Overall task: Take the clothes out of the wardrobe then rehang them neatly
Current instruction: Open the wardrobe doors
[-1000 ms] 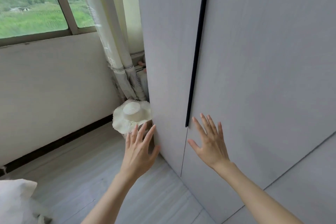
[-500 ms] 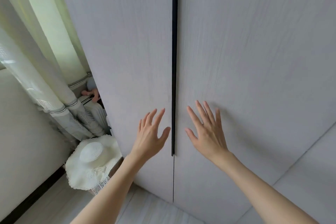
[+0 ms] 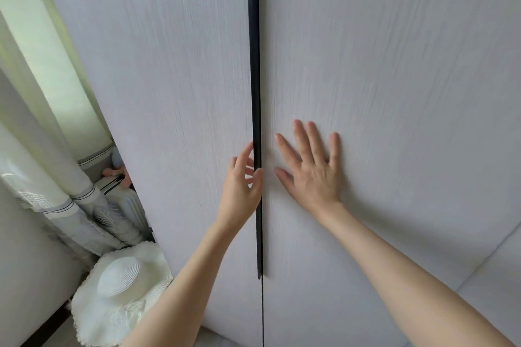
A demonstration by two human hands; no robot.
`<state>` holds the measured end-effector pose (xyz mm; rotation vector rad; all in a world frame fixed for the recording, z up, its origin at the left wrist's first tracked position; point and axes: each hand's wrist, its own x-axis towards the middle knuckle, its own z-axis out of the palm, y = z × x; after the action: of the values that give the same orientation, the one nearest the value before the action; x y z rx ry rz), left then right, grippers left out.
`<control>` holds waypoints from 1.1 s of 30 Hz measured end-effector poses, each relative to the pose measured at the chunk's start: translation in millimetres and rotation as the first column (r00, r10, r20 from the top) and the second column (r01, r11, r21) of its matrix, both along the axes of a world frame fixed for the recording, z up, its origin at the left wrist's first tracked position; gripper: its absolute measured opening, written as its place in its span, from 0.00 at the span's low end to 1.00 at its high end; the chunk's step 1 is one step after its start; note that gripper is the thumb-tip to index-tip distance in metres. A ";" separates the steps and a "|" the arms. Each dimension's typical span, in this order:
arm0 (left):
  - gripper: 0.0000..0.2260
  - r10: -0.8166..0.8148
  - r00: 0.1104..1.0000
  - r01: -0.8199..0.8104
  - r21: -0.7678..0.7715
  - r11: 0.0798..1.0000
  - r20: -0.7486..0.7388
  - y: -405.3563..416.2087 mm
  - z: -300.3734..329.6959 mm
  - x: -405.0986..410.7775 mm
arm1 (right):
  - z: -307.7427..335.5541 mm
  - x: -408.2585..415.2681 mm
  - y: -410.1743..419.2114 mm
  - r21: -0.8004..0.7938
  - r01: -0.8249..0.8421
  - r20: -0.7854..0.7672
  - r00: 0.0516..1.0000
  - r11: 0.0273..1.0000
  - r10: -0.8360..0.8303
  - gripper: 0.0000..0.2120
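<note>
While the wardrobe is shut, you stand at the very first step: getting the doors open before any clothes can come out. At the far left a pale curtain (image 3: 56, 200) hangs down beside the wardrobe, and below it, near you, a white sun hat (image 3: 121, 287) rests by the wardrobe's left edge. The left door (image 3: 169, 93) fills the middle left of the view. Your left hand (image 3: 242, 186) is at its inner edge, fingers loosely curled with the thumb and fingertips at the black handle strip (image 3: 256, 93); whether they have hooked behind it you cannot tell from here. That strip is the thing to work: its long axis is vertical, running from above the top of the view down to an end below your hands, where only a thin seam between the doors carries on. Right of it, your right hand (image 3: 310, 169) lies flat on the right door (image 3: 394, 93), fingers straight and spread, pressing or steadying rather than holding. The clothes are out of sight, presumably behind these doors. The next move probably calls for your left fingertips to catch the strip's edge and draw the left door toward you, swinging it leftward without knocking the hat.
</note>
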<state>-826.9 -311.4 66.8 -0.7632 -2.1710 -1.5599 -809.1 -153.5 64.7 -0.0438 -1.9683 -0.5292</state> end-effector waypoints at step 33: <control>0.09 0.303 0.949 -0.311 0.090 0.946 0.087 -191.6 3.2 136.3 | 12.2 83.9 -193.8 -0.855 -0.518 0.015 0.043 0.035 0.999 0.22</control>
<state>-690.6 -503.1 70.0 -0.3198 -2.1173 -1.5398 -725.2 -347.4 76.9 1.0625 -2.2341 1.2925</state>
